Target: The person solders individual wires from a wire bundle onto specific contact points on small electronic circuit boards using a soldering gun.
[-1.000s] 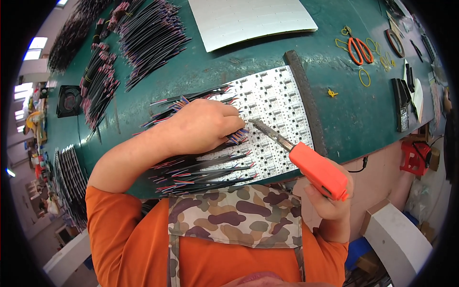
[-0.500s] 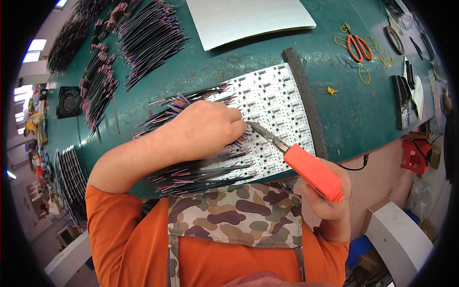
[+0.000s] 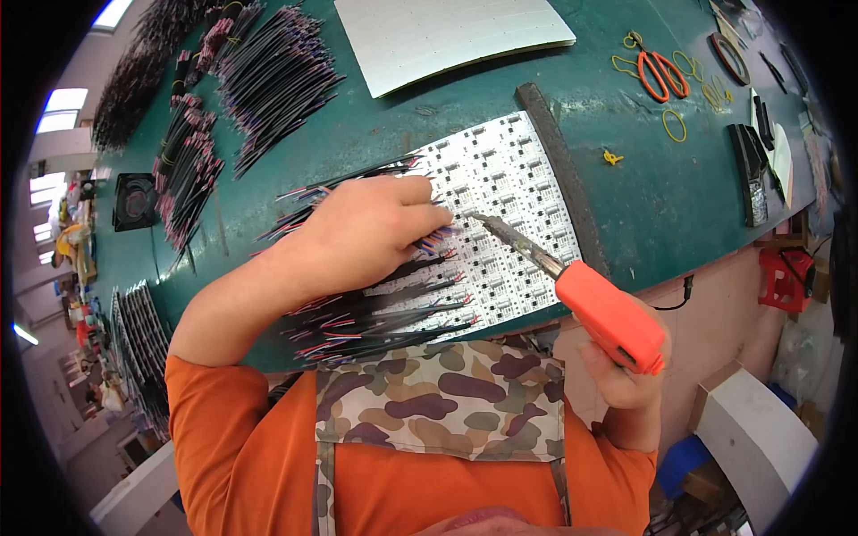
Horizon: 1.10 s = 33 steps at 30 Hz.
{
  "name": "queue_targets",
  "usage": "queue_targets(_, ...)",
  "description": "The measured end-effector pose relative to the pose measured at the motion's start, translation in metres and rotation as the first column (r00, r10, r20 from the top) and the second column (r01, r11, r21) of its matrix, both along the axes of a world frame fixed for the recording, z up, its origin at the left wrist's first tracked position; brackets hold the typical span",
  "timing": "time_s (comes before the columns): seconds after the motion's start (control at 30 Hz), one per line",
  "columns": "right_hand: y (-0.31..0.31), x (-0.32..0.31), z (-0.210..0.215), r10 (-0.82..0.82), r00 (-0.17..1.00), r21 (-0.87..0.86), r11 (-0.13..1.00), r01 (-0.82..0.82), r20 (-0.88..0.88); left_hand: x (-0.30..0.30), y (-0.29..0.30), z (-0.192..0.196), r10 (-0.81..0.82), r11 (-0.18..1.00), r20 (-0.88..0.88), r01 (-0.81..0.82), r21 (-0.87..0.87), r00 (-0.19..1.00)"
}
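Note:
A white sheet of small circuit boards (image 3: 523,192) lies on the green bench, with rows of black cables (image 3: 393,338) laid along its left side, their coloured wire ends on the boards. Over that side my left hand (image 3: 371,223) is closed on cables; red and blue wire ends (image 3: 436,239) poke out below its fingers. The exact fingertip grip is hidden. My right hand (image 3: 621,375) grips the red handle of a soldering iron (image 3: 612,317). Its dark metal tip points left over the boards, a little right of my left fingers; whether it touches cannot be told.
A dark bar (image 3: 565,174) borders the sheet on the right. Beyond lie orange-handled scissors (image 3: 661,76), yellow rubber bands (image 3: 674,125) and a roll of tape (image 3: 728,59). Cable bundles (image 3: 273,85) and a small black fan (image 3: 135,202) are at left; a white panel (image 3: 456,40) lies at the back.
The soldering iron has drawn back right and slightly down, its tip now farther from my left fingers. My left hand has shifted slightly left. The whole view has shifted a little.

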State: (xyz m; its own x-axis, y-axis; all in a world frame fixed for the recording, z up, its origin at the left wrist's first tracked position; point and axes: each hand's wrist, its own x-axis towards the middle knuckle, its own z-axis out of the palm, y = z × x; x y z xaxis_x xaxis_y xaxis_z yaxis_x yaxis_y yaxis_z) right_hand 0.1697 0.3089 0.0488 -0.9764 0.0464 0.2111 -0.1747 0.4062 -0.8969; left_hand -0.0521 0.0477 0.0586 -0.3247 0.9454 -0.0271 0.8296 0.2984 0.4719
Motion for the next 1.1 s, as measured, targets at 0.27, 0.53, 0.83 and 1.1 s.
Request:
queue_targets(0.27, 0.002, 0.01, 0.0, 0.022, 0.996, -0.037, 0.999, -0.018, 0.092, 0.016, -0.003, -0.003, -0.006, 0.998, 0.048, 0.008, -0.059, 0.999)
queue_targets(0.53, -0.002, 0.007, -0.004, 0.053, 0.998, -0.05, 0.997, -0.051, 0.039, 0.025, -0.004, -0.016, -0.09, 0.993, -0.106, 0.081, -0.09, 0.99)
queue_targets(0.83, -0.008, 0.0, 0.0, 0.065, 0.995, 0.016, 0.998, -0.066, 0.072, 0.026, -0.004, -0.018, -0.105, 0.993, -0.145, 0.095, -0.075, 0.984)
queue_targets(1.1, -0.014, 0.0, 0.002, 0.015, 0.999, 0.03, 0.999, -0.016, 0.032, 0.026, -0.002, -0.017, -0.123, 0.99, -0.139, 0.111, -0.09, 0.983)
